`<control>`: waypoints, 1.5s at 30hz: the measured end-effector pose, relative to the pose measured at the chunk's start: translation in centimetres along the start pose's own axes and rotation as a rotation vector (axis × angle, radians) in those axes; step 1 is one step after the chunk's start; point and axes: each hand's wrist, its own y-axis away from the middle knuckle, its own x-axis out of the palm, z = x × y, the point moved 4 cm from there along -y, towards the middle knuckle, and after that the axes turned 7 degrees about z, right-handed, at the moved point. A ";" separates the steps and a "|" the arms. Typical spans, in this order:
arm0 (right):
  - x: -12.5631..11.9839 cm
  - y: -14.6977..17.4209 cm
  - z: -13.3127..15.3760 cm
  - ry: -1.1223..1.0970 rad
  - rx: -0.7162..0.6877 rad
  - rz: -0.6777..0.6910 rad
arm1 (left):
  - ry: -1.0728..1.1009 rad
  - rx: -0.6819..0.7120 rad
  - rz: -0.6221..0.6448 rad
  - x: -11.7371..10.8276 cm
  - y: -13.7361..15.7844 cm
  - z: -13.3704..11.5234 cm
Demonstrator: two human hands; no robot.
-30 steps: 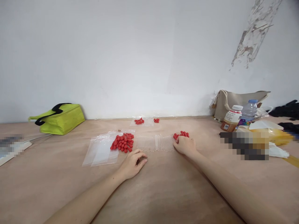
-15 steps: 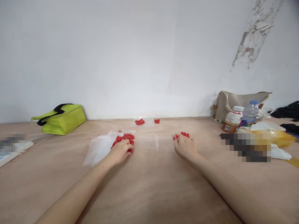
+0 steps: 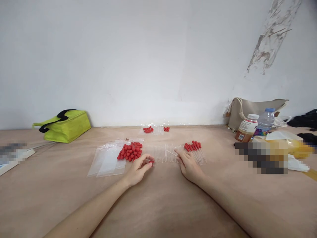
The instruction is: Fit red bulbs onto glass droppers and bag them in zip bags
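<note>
Brown tabletop (image 3: 163,201) bears slim, perhaps glass tubes (image 3: 162,154), rounded red bulbs (image 3: 129,152).

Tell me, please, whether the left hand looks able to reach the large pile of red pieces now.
Probably yes: the left hand is close beside the large pile, and nothing visible blocks the way. However, its fingers seem occupied with one red piece.

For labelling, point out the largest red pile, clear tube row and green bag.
Largest red pile (image 3: 129,151): head view, middle of the heap.
Clear tube row (image 3: 160,154): head view, near its middle.
Green bag (image 3: 73,127): head view, side panel.
</note>
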 end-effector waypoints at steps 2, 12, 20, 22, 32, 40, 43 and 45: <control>0.1 0.0 1.0 -0.013 -0.038 0.042 | 0.042 -0.011 -0.015 0.6 0.1 0.4; 0.0 0.0 2.2 -0.124 -0.021 0.069 | -0.214 0.086 -0.121 0.9 0.0 1.0; 0.3 -0.1 2.6 -0.102 -0.057 0.098 | -0.311 0.127 -0.108 1.2 -0.2 0.4; 0.3 -0.1 2.7 -0.094 -0.071 0.102 | -0.297 0.142 -0.117 1.3 -0.2 0.2; 0.1 -0.1 2.4 -0.043 -0.134 0.133 | -0.448 0.209 -0.039 1.7 0.2 -1.1; -0.1 0.1 2.5 0.056 -0.188 0.188 | -0.544 0.293 0.078 2.3 0.5 -1.2; 0.0 0.2 2.9 0.089 -0.205 0.166 | -0.557 0.294 0.081 2.3 0.5 -1.2; 0.0 0.3 3.1 0.099 -0.214 0.141 | -0.566 0.294 0.070 2.3 0.5 -1.2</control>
